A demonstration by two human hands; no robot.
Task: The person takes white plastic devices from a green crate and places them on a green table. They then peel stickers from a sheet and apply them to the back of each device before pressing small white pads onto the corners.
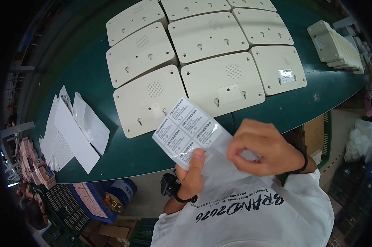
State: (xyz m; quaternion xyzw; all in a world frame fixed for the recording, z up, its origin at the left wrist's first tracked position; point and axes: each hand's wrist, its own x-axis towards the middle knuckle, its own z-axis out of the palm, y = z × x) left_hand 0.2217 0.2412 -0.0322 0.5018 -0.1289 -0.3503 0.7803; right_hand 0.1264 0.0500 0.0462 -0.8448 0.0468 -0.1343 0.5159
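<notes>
My left hand (191,176) grips a sheet of printed white labels (187,131) by its lower edge, thumb on top. The sheet is tilted, and its upper corner overlaps the nearest cream plastic panels. To its right, my right hand (265,149) is closed with the fingers curled together. Something small and greyish shows at its fingertips, but I cannot make it out. Several cream panels (222,82) lie in rows on the green table (89,80), with screw holes, keyhole slots and a dotted grille. The rightmost near panel (280,68) bears a shiny label (286,75).
At the left lies a fanned pile of white sheets (77,127). A row of similar cream panels (334,43) leans together at the far right. Below the table's left edge are a blue drum (126,190) and a blue crate (91,201). Another person (31,206) is at the far left.
</notes>
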